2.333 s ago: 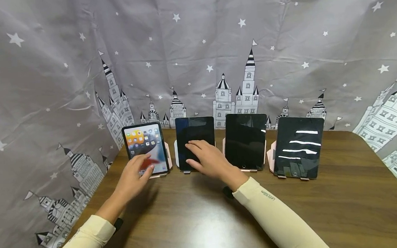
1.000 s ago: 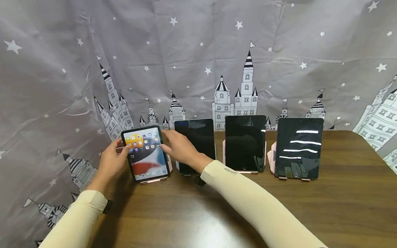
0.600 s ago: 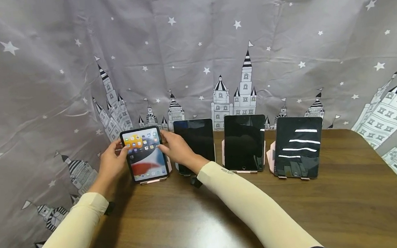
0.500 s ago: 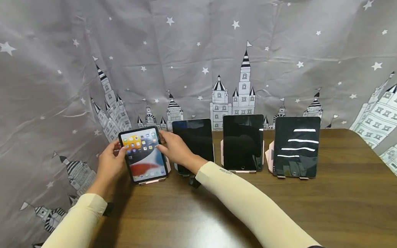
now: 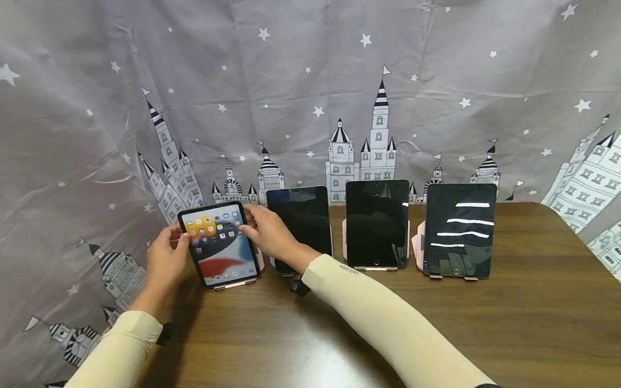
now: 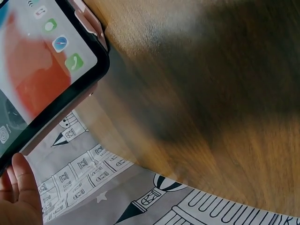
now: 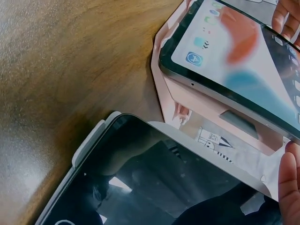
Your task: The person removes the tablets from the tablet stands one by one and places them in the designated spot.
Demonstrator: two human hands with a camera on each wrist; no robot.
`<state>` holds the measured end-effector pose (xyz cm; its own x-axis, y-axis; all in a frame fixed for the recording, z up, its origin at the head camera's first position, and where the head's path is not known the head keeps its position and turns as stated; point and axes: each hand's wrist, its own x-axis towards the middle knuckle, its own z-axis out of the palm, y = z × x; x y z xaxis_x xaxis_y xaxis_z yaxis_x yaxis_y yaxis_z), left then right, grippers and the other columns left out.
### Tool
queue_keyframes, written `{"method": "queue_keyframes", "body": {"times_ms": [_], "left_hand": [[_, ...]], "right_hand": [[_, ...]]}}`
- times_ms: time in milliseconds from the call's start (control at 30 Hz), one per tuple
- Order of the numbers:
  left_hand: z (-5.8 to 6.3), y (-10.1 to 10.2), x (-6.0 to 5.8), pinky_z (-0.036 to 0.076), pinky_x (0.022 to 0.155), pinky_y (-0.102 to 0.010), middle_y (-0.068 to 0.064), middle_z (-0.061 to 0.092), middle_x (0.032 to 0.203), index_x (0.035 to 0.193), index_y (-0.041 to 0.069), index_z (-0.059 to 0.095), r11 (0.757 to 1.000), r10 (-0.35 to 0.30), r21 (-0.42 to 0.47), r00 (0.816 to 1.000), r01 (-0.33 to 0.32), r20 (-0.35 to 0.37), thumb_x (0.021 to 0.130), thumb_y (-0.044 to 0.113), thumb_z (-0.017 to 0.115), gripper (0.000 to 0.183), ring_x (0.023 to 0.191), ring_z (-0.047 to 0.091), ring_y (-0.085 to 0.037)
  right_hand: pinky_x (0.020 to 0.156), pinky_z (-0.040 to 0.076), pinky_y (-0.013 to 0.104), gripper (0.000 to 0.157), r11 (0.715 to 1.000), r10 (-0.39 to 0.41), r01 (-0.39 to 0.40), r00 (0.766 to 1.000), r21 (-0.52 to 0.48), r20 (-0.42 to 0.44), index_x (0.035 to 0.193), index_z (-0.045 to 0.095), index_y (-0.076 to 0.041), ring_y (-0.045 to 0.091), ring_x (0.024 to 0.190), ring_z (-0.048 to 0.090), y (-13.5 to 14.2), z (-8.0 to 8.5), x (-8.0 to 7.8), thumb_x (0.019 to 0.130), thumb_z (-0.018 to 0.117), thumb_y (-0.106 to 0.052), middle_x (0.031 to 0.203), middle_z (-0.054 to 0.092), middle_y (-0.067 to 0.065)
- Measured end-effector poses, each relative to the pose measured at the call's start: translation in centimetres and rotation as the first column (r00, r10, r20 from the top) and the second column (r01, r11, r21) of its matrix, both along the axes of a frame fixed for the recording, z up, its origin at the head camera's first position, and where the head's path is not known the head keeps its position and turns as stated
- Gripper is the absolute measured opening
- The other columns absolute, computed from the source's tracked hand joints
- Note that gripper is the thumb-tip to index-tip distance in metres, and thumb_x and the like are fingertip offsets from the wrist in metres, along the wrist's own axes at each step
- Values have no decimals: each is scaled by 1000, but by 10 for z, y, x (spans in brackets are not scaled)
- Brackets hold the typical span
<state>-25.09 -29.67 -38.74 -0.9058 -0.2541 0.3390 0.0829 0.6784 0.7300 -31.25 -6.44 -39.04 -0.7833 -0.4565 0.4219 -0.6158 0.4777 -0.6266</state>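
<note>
The left hand [image 5: 169, 258] and right hand [image 5: 270, 233] pinch the lit tablet [image 5: 221, 245] from opposite side edges, each thumb at the front and the fingers bent toward the back, partly hidden. The lit tablet leans back on a pink stand [image 7: 197, 101] at the person's left end of a row on the brown wooden table [image 5: 353, 347], its screen showing app icons over a red, blue and white picture. Just beside it, partly behind the right hand, a second tablet [image 5: 298, 213] with a dark screen sits on a whitish stand [image 7: 89, 141]. Further right stand a third tablet [image 5: 380, 222] and a fourth tablet [image 5: 459, 231], both dark, the last catching white reflections. A grey curtain [image 5: 301, 56] printed with stars and castles hangs behind.
</note>
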Motion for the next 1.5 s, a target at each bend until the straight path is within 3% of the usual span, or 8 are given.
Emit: {"method": "queue_keyframes", "body": {"times_ms": [233, 400, 700, 933, 1200, 1367, 1500], "left_hand": [[-2, 1, 5, 42, 89, -45, -27, 62, 113, 122, -8, 56, 1000, 26, 12, 1000, -26, -17, 103, 15, 50, 30, 102, 58, -38], [-1, 0, 8, 41, 86, -38, -27, 63, 112, 119, -8, 58, 999, 24, 30, 999, -23, -33, 103, 13, 52, 27, 101, 58, -35], [4, 4, 14, 40, 80, -29, -22, 65, 108, 117, -5, 60, 999, 22, 33, 999, -21, -33, 103, 17, 54, 27, 93, 55, -24], [11, 6, 21, 41, 74, -19, -21, 64, 108, 118, -5, 60, 998, 28, 57, 999, -26, -38, 102, 16, 56, 27, 84, 52, -6], [14, 4, 31, 45, 69, -9, -23, 63, 111, 124, -6, 57, 999, -10, 49, 1000, 9, 15, 103, 19, 53, 33, 86, 53, -6], [12, 0, 38, 48, 66, -10, -24, 63, 105, 121, -7, 57, 998, -65, 23, 998, 64, 24, 103, 18, 53, 31, 81, 53, -2], [9, 0, 43, 46, 66, -12, -24, 64, 103, 118, -7, 57, 996, -86, -25, 995, 88, 42, 103, 17, 53, 29, 82, 55, -8]], "right_hand": [[80, 49, 20, 36, 999, -20, 19, 1000, -39, -15, 131, 53, -3, 11, 92, 60, -2, -2, 2, 99, 63, -14, 104, 61, 3], [76, 49, 21, 30, 998, -28, 25, 999, -61, -44, 126, 54, -3, 13, 88, 60, -3, -2, 4, 99, 62, -12, 101, 64, 5], [76, 48, 23, 27, 993, 9, -15, 998, -114, -55, 124, 52, -2, 16, 88, 58, 4, -2, 7, 100, 59, -9, 102, 62, 7], [75, 48, 22, 26, 989, 46, -55, 997, -140, -66, 125, 50, -1, 16, 88, 57, 7, 0, 11, 101, 58, -9, 102, 60, 8], [67, 48, 21, 20, 976, 61, -50, 997, -214, 45, 117, 51, -2, 12, 77, 56, 9, 0, 24, 99, 59, -6, 94, 59, 6], [64, 48, 20, 20, 974, 70, -46, 992, -221, 102, 117, 51, -3, 11, 75, 55, 10, -4, 33, 100, 59, -7, 92, 58, 4], [66, 48, 20, 20, 976, 59, -31, 991, -215, 123, 118, 50, -5, 10, 77, 55, 14, -7, 40, 100, 59, -8, 93, 57, 3]]}}
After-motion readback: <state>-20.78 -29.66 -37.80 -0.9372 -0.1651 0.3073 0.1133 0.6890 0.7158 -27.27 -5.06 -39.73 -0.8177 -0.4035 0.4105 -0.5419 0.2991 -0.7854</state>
